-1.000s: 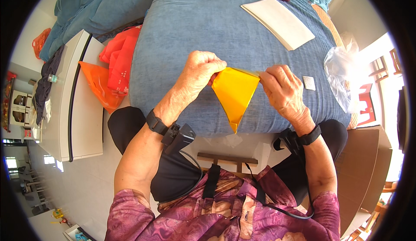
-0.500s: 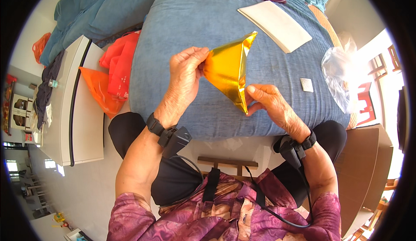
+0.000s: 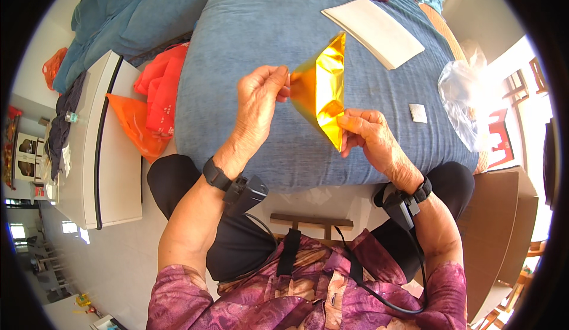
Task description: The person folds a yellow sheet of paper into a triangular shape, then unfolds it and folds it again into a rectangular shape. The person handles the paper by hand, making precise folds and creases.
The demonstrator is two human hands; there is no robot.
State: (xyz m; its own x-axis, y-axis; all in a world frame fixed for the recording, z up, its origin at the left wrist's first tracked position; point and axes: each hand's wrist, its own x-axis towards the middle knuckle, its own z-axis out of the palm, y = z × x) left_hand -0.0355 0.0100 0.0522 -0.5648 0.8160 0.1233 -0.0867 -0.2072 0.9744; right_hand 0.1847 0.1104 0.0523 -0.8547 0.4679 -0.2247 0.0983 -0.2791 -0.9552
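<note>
A shiny folded piece of gold foil paper [image 3: 325, 87] is held up over the blue bed. Its broad side faces right, with one pointed corner at the top and another at the bottom. My left hand [image 3: 258, 97] pinches its narrow left end between thumb and fingers. Lower down, my right hand [image 3: 368, 133] grips the edge near the bottom corner, thumb on the near face and fingers curled behind. Part of the left end is hidden by my left fingers.
On the blue bed cover [image 3: 228, 51] lie a stack of pale sheets [image 3: 374, 32], a small whitish square [image 3: 418, 113] and a clear plastic bag [image 3: 459, 101]. Red and orange bags [image 3: 161, 96] hang beside a white cabinet [image 3: 121, 152] at left. A cardboard box [image 3: 495, 229] stands at right.
The gold foil paper has turned, so its broad right side now shows more fully. My right hand has closed on the lower edge, and my left hand has shifted slightly right.
</note>
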